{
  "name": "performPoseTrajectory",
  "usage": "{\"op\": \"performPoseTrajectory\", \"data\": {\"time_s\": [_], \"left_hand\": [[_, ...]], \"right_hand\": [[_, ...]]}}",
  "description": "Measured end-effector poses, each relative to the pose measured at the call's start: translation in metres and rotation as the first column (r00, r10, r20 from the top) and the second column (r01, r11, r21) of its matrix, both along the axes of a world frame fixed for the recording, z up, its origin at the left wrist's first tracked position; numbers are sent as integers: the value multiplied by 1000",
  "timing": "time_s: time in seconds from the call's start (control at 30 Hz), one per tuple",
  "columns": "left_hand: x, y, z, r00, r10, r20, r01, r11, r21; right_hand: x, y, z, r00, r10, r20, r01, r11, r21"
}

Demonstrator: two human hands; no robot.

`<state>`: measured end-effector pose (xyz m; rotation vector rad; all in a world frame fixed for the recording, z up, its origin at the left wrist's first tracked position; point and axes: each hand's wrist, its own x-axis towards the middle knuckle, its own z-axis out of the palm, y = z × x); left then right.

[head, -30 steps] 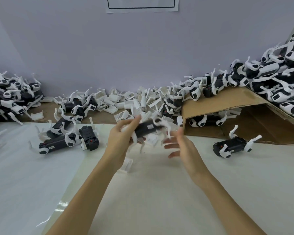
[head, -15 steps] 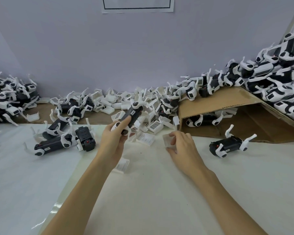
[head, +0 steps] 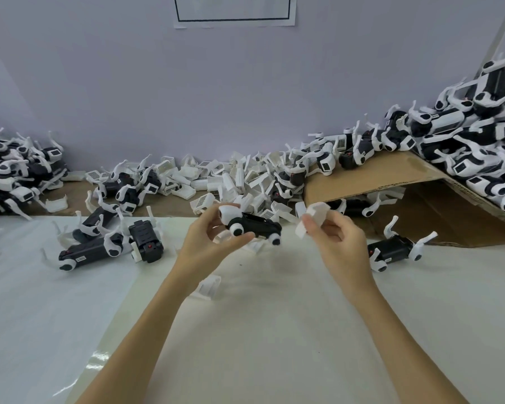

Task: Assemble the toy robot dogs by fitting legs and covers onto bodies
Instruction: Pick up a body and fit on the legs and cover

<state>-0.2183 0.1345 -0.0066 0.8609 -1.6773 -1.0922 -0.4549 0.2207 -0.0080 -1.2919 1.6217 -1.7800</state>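
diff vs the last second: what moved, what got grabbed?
Right hand dropped to the table, pinched a white cover and lifted it toward the black dog body. Left hand kept hold of that body, turning it level. Dog piles, cardboard and loose cover unchanged.

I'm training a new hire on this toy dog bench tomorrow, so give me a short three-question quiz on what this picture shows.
1. True or false: the black dog body in the left hand is lying flat on the table.
2. What does the right hand pinch? A) a loose leg B) a white cover C) a label
3. Where does the cardboard flap lie: left or right of the hands?

Key
1. False: it is held up, above the table.
2. B.
3. Right, with finished dogs piled on it.
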Motion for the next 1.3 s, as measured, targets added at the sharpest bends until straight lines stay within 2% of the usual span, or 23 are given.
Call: {"op": "performPoseTrajectory", "data": {"time_s": [0.07, 0.1, 0.17, 0.23, 0.33, 0.47, 0.5, 0.57, 0.63, 0.77, 0.8, 0.87, 0.93, 1.2, 1.3], "left_hand": [[-2, 3, 0, 997, -70, 12, 70, 998, -9], [-3, 5, 1, 996, -93, 11, 93, 996, -1], [-6, 8, 1, 991, -136, -2, 136, 990, 23], [-8, 11, 3, 986, -164, -35, 166, 985, 44], [-8, 14, 5, 974, -213, -73, 217, 975, 54], [-6, 15, 6, 970, -237, -56, 241, 966, 89], [-5, 15, 6, 971, -233, -46, 237, 966, 99], [-5, 14, 5, 977, -213, -26, 215, 971, 109], [-8, 12, 2, 986, -163, -35, 166, 978, 124], [-16, 12, -2, 992, -93, -80, 107, 973, 202], [-17, 13, -2, 993, -88, -72, 102, 973, 209], [-20, 15, -2, 995, -76, -58, 86, 976, 202], [-22, 17, -1, 996, -69, -59, 79, 978, 195], [-25, 24, 3, 998, -46, -41, 52, 984, 173], [-29, 28, 2, 997, -73, -6, 73, 987, 144]], "right_hand": [[5, 1, 5, 958, 128, 257, -107, 990, -94], [7, 1, 6, 933, 181, 312, -147, 981, -130], [13, 1, 6, 912, 251, 325, -207, 964, -165], [18, 2, 4, 917, 301, 263, -271, 952, -146], [26, 4, -1, 931, 344, 123, -343, 939, -29], [34, 5, -2, 925, 372, 74, -373, 928, -5], [35, 6, -3, 936, 351, 7, -351, 936, 8], [34, 6, -7, 932, 269, -243, -275, 962, 10], [35, 7, -11, 853, 202, -481, -230, 973, 1], [40, 4, -15, 682, 75, -727, -79, 996, 28], [41, 4, -15, 663, 38, -748, -50, 999, 7], [42, 4, -16, 681, -4, -732, -24, 999, -28], [43, 5, -15, 704, -8, -710, -19, 999, -29], [49, 8, -12, 672, -51, -739, 3, 998, -66], [52, 7, -14, 681, -126, -722, 25, 988, -150]]}}
